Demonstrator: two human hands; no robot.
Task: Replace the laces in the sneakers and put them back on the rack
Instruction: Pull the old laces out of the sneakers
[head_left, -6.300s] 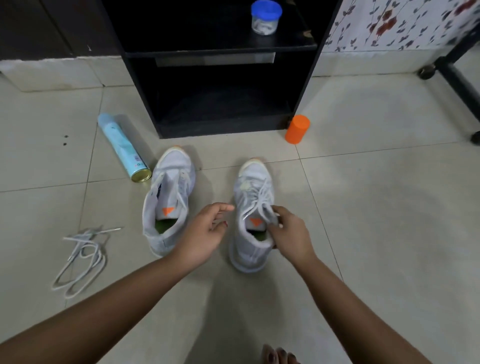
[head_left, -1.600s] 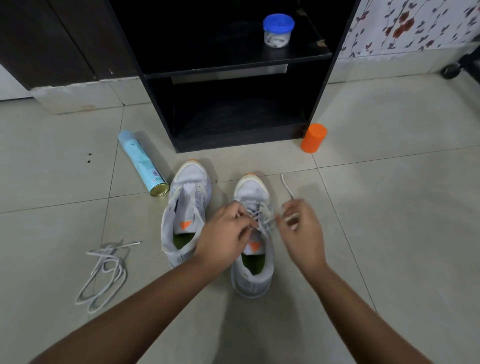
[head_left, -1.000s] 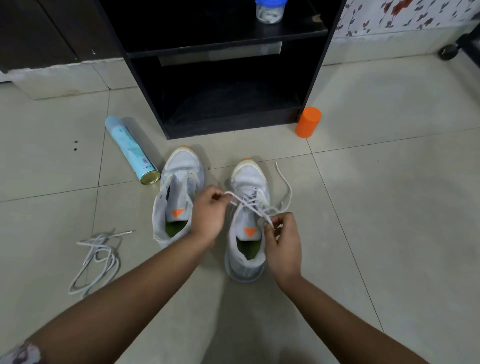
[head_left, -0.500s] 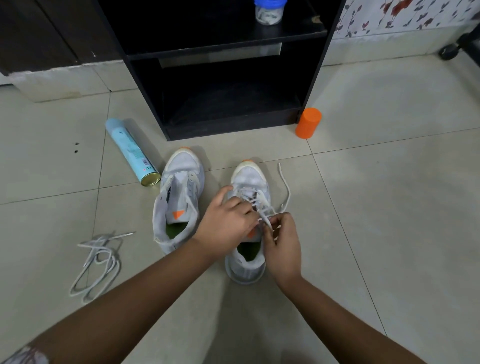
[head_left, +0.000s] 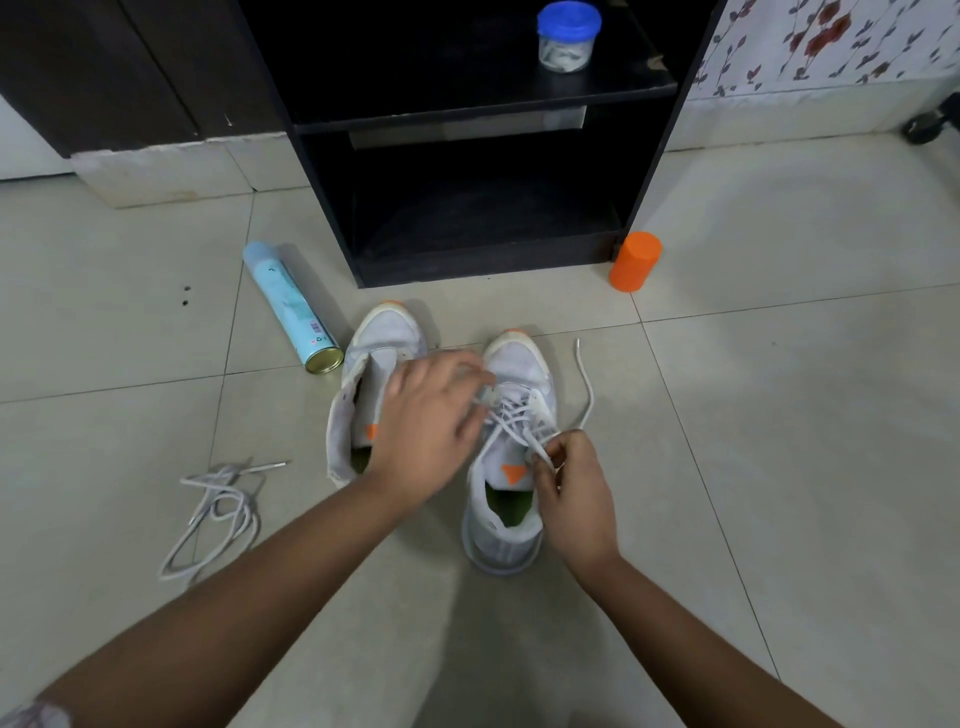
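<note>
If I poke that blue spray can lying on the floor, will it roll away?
Probably yes: the spray can lies on its side on smooth tiles, so it would likely roll sideways. It looks metal, so likely stiff.

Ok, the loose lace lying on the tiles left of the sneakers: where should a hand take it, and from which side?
Pinch the loose lace by its straight tipped end, coming from above on the side facing the left sneaker. That end sticks out clear of the tangled loops and lies flat, so it should probably lift without snagging.
</note>
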